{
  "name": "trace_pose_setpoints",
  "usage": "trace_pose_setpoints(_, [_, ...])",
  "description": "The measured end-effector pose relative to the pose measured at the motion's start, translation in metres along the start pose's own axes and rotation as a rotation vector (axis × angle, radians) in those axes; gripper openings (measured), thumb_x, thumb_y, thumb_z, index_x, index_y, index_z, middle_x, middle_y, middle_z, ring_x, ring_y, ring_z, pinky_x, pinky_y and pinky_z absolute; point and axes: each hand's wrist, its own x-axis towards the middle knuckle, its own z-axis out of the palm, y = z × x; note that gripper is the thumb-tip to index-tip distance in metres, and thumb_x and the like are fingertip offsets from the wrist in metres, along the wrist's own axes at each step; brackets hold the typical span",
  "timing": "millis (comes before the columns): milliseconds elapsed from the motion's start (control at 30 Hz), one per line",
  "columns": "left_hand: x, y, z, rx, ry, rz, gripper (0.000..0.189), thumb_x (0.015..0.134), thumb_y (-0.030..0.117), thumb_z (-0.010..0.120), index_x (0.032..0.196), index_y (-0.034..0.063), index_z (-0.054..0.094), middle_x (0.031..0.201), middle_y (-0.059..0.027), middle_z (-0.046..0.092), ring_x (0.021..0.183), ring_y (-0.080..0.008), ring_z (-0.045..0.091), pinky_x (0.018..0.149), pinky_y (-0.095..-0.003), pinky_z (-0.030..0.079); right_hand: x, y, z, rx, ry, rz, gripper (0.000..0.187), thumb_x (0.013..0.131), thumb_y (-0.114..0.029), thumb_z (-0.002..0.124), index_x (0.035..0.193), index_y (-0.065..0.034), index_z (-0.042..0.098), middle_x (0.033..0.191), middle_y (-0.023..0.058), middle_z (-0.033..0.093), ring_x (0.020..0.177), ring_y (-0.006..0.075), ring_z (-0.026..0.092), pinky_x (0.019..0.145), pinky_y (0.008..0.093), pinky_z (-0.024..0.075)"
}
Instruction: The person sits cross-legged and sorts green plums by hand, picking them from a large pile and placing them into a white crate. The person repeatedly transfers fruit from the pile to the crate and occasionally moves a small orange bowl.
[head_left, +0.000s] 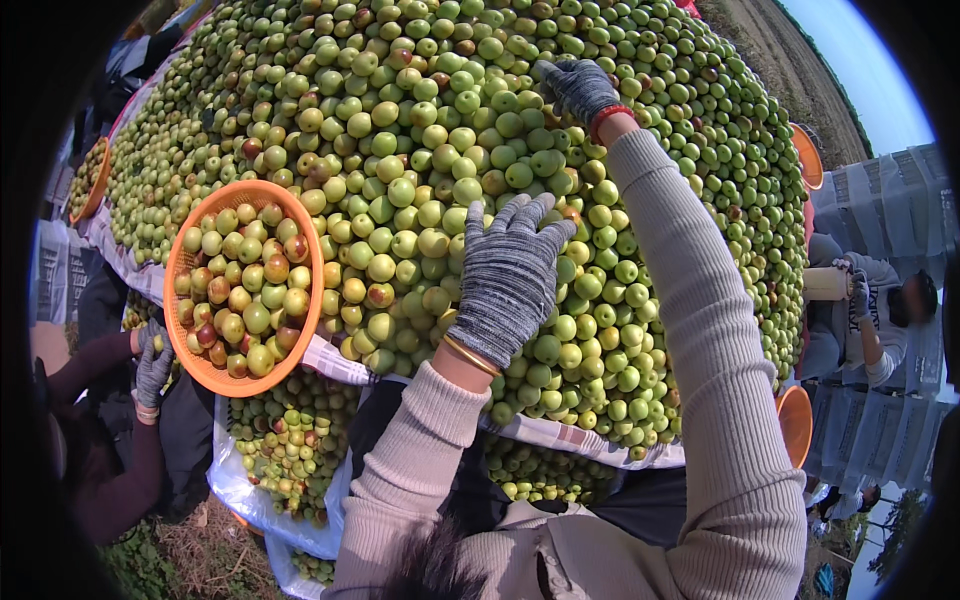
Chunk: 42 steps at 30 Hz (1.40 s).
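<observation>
A large heap of green and reddish jujube fruits (390, 191) spreads before me on a checked cloth (585, 441). My left hand (510, 274), in a grey knit glove, lies palm down on the near part of the heap with its fingers spread. Farther up the heap, my right hand (581, 90), gloved alike, reaches in with bent fingers; its fingertips touch fruits, and whether it grips one is not visible. An orange plastic basket (318, 300) holding greener and redder fruits rests at the heap's near left edge.
Below the cloth, fruits fill a container lined with clear plastic (225, 472). At left, a co-worker's gloved hands (154, 364) hold a fruit. Another person (874, 315) sits at far right near stacked crates (885, 217). More orange baskets (795, 426) stand around the heap.
</observation>
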Motion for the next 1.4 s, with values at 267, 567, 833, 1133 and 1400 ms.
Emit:
trace_pose_setpoints(267, [-0.008,0.004,-0.009,0.003,-0.325,-0.03,0.043,0.088,0.02,0.058,0.131,0.0191,0.057,0.145,-0.0093,0.044,0.14,-0.0243,0.035,0.116,-0.0597,0.012,0.069,-0.095,0.058,-0.049,0.264,-0.157,0.055,0.081,-0.031,0.071,0.129,-0.0063,0.057,0.116,0.018,0.066,0.109,0.0314,0.063,0.095,0.0393,0.0496])
trace_pose_setpoints(567, [-0.015,0.002,-0.008,-0.006,-0.252,-0.003,0.052,0.087,0.029,0.061,0.134,0.009,0.05,0.137,-0.0132,0.046,0.133,-0.0269,0.041,0.116,-0.0556,0.016,0.112,-0.095,0.063,-0.496,0.146,-0.137,0.041,0.081,-0.029,0.065,0.114,-0.0047,0.067,0.117,0.0193,0.066,0.108,0.0323,0.064,0.092,0.0415,0.0515])
trace_pose_setpoints(833, [-0.005,-0.014,-0.027,-0.179,-0.067,-0.118,0.04,0.083,0.018,0.066,0.122,0.0175,0.061,0.136,-0.0044,0.052,0.129,-0.0233,0.046,0.113,-0.0565,0.021,0.053,-0.094,0.045,-0.868,-0.208,-0.076,0.039,0.082,-0.022,0.064,0.118,-0.0084,0.068,0.123,0.0174,0.064,0.117,0.0305,0.061,0.099,0.041,0.0486])
trace_pose_setpoints(1133, [-0.007,-0.017,-0.028,-0.216,0.0,-0.147,0.036,0.083,0.016,0.064,0.119,0.0174,0.062,0.135,-0.0052,0.053,0.129,-0.0232,0.045,0.114,-0.0546,0.02,0.029,-0.068,0.039,-0.765,-0.145,-0.16,0.027,0.083,-0.019,0.064,0.107,-0.0073,0.071,0.107,0.017,0.07,0.098,0.0328,0.068,0.087,0.0419,0.0536])
trace_pose_setpoints(1400, [-0.011,-0.014,-0.021,-0.229,0.186,-0.06,0.027,0.085,0.014,0.06,0.11,0.0179,0.066,0.127,-0.0049,0.059,0.121,-0.0244,0.052,0.108,-0.0526,0.03,0.04,-0.002,-0.025,-0.14,0.138,-0.043,0.025,0.086,-0.019,0.061,0.109,-0.0186,0.072,0.109,0.0083,0.07,0.1,0.0276,0.067,0.087,0.0365,0.0518])
